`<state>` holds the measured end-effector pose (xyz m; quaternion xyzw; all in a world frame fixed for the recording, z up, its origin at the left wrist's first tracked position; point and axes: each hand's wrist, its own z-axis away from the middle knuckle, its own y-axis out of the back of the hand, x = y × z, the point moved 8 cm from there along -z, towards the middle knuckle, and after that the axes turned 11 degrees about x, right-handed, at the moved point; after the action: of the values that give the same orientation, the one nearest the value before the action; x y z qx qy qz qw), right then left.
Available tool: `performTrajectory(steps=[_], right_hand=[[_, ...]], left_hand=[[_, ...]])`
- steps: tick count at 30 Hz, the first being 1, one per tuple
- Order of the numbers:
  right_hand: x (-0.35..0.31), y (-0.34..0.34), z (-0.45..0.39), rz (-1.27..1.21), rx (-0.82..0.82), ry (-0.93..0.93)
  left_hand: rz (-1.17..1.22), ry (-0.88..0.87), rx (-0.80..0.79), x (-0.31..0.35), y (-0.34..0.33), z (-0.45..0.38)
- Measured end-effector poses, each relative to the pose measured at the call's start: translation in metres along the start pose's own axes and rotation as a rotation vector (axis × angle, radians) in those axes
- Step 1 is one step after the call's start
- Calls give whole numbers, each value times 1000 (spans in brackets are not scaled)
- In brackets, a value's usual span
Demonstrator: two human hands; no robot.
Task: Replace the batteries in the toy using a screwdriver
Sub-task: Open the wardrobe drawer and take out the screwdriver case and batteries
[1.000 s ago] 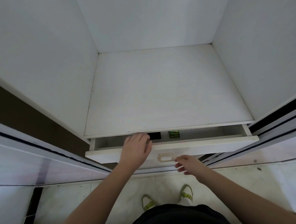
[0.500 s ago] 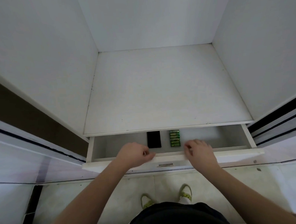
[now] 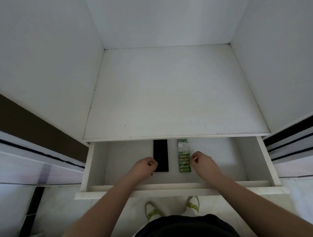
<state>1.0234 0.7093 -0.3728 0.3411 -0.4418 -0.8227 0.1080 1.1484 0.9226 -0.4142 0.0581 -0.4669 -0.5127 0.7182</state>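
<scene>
I see the battery pack (image 3: 184, 160) in the open drawer (image 3: 265, 160), 9 o'clock of my right hand (image 3: 202, 162), beside it; left hand (image 3: 143, 167) at the black case (image 3: 160, 153). Both hands' fingers curl loosely; whether either grips anything, I cannot tell.

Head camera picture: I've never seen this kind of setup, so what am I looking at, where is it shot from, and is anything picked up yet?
There is no machine here. A person wears a camera on the head, so the one picture looks forward and down over their own arms. They stand at a white cupboard with its drawer pulled out. Inside lie a flat black case and, to its right, a pack of green batteries. The left hand has curled fingers at the case's lower left edge; the right hand has curled fingers right beside the batteries. Whether either hand actually grips its thing is too close to tell. Nothing is lifted. No toy or screwdriver is in view. The shelf sits above the drawer.
</scene>
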Motion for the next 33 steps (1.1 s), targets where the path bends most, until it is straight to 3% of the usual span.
performTrajectory(steps=[5,11,18,33], right_hand=[[14,-35,-35,-167,-41,-224],[29,-61,-43,-186,-32,-374],[16,-71,-43,-68,23,-394],[22,-73,-44,46,40,-474]], left_hand=[[66,67,183,10,2,-34],[-68,93,266,10,-18,-45],[-173,276,227,-5,-27,-50],[-178,243,142,-12,-33,-41]])
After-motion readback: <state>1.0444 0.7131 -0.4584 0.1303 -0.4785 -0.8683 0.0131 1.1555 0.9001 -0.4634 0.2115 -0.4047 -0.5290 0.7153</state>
